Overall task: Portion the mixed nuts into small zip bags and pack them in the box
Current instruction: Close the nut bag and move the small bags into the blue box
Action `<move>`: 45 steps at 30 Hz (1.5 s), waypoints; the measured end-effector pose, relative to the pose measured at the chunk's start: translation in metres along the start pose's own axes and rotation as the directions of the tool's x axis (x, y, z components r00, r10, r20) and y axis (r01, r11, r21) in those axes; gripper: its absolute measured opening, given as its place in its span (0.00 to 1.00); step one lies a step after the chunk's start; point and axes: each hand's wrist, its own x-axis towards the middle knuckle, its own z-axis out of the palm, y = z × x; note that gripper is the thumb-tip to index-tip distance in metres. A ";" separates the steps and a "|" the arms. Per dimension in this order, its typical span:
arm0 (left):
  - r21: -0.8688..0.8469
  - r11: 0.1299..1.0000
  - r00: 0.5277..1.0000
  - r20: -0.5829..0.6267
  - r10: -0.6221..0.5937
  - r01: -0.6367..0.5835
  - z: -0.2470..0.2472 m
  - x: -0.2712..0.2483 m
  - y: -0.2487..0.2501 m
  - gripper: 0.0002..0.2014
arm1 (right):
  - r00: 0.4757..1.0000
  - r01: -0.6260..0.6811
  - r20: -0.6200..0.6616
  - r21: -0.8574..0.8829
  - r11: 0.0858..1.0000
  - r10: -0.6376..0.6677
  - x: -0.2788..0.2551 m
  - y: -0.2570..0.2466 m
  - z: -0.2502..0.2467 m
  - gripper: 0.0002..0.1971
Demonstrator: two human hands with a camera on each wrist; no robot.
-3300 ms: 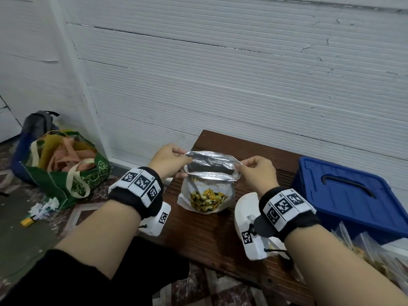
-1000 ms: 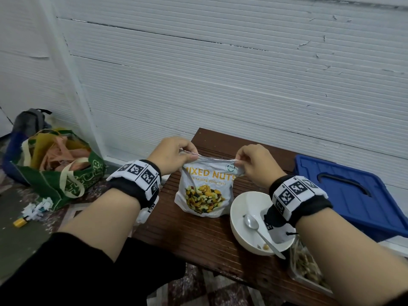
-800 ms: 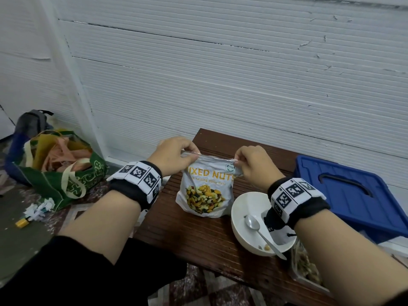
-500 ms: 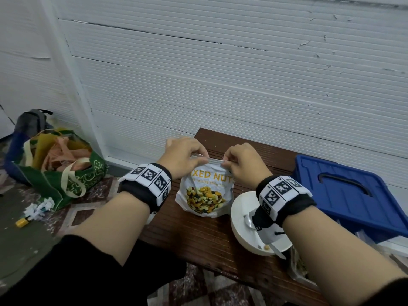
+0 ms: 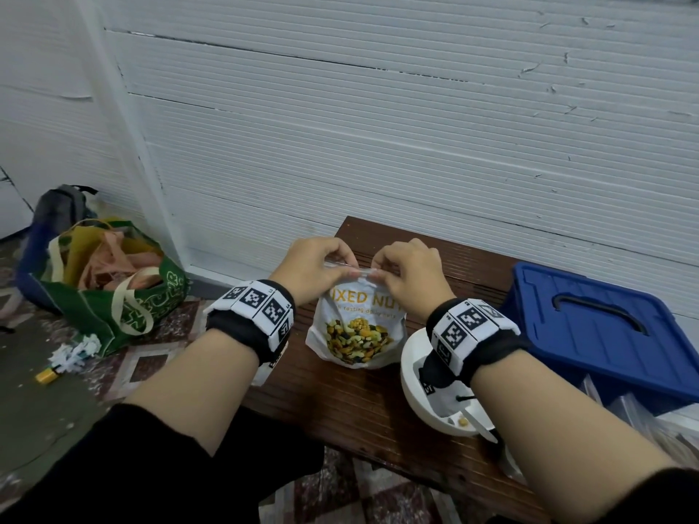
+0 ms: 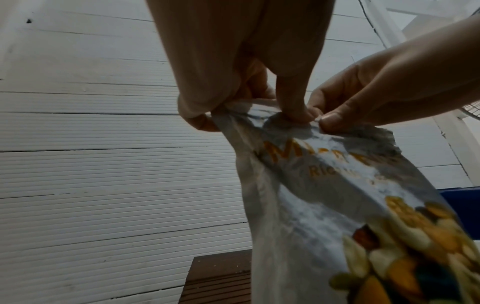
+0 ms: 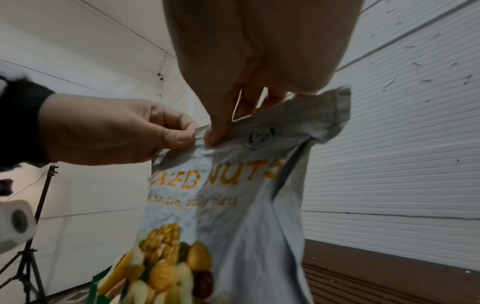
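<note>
Mixed nuts pouch (image 5: 357, 327) stands upright; its horizontal top seal is pinched mid-span by left hand (image 5: 316, 268) and right hand (image 5: 406, 272), thumbs nearly touching.

- black sleeves (image 5: 125, 459) pushed up, forearms bare
- black wristband (image 5: 242, 327) on each wrist, wrapped by white blocks printed with black square codes
- white camera housing (image 5: 435, 387) under the right wrist

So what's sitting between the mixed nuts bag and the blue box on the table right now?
In the head view, a white bowl sits between the mixed nuts bag and the blue box, partly hidden under the right wrist; one nut shows inside it.
</note>
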 end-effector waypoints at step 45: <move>0.193 0.978 0.991 -0.122 -0.054 0.077 0.015 -0.011 0.019 0.03 | 0.966 -0.242 -0.012 -0.385 0.891 0.257 -0.176 0.018 0.051 0.07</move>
